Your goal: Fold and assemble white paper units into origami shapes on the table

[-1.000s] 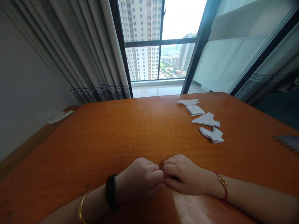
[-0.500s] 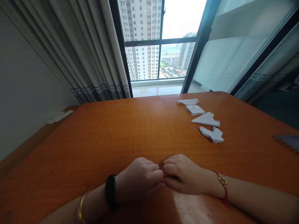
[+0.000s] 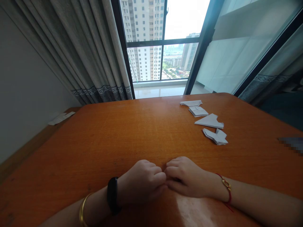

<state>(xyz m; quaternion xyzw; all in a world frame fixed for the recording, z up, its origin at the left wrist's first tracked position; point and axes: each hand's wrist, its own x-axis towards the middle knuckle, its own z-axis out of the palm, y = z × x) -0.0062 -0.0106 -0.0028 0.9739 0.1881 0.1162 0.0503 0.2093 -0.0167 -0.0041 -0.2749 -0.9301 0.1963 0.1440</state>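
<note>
My left hand rests on the wooden table with its fingers curled into a fist. A black band and a gold bangle circle that wrist. My right hand lies knuckles up, fingers bent and closed, its tips meeting the left fist. Around the right wrist is a red cord bracelet. No object shows in either hand. Several white folded papers lie beyond my right hand: a notched one closest, then a pointed one, a squarish one and a narrow one.
On a ledge left of the table lies some pale paper. A grey curtain hangs behind the far left corner, beside a window beyond the table. A pixelated grey thing sits at the right edge.
</note>
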